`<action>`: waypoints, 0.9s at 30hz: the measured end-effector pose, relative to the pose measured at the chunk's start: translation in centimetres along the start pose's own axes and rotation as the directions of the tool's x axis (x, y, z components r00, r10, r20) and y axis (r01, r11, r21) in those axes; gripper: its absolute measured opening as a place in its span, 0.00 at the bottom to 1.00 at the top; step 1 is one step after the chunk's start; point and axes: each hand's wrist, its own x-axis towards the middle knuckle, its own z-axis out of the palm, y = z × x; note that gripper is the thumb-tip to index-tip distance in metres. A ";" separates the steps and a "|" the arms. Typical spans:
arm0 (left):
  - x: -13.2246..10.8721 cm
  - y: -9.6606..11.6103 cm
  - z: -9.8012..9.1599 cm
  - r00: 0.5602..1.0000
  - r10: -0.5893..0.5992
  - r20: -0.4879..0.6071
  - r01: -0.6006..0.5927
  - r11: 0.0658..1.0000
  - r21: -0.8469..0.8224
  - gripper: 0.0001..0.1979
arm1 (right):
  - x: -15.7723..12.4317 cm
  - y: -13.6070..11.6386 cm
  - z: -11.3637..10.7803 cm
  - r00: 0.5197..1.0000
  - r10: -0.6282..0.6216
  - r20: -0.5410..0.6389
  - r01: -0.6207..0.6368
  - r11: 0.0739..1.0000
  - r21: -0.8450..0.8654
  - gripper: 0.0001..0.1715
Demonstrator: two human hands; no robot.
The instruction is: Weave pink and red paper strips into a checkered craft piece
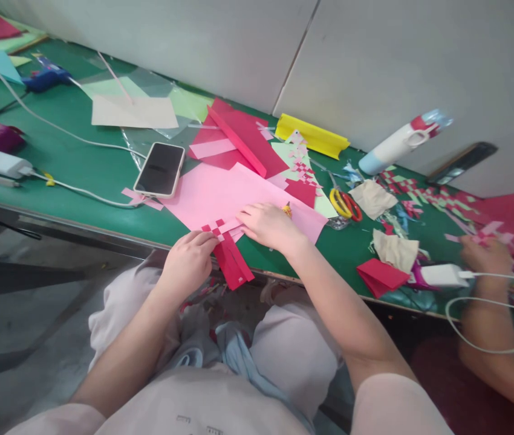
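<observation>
At the table's front edge, my left hand [188, 261] pinches the left side of a small weave of red paper strips [232, 263] and pink ones. The red ends hang over the edge towards my lap. My right hand [270, 228] lies just to the right, its fingers closed on a light pink paper strip [231, 225] that runs into the weave. My right fingertips partly cover that strip. Under both hands spreads a large pink paper sheet [198, 188]. A small yellow object [287, 209] shows just behind my right hand.
A phone [161, 169] on a white cable lies at left. Behind are red paper [271, 158], a yellow folded piece [312, 136], scissors [346, 204] and a bottle [395, 147]. A blue glue gun [47, 75] lies far left. Another person's hand [487, 254] holds paper strips at right.
</observation>
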 end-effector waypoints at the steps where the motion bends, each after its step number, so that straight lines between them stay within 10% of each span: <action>1: 0.0 0.0 0.0 1.000 0.004 0.000 -0.004 1.000 0.006 0.21 | 0.1 0.0 0.0 1.000 -0.008 0.005 0.008 1.000 -0.018 0.12; 27: 0.1 0.3 0.2 1.000 0.017 0.013 -0.019 0.992 0.125 0.18 | 1.2 1.7 0.7 0.967 -0.202 -0.152 0.167 0.963 -0.213 0.11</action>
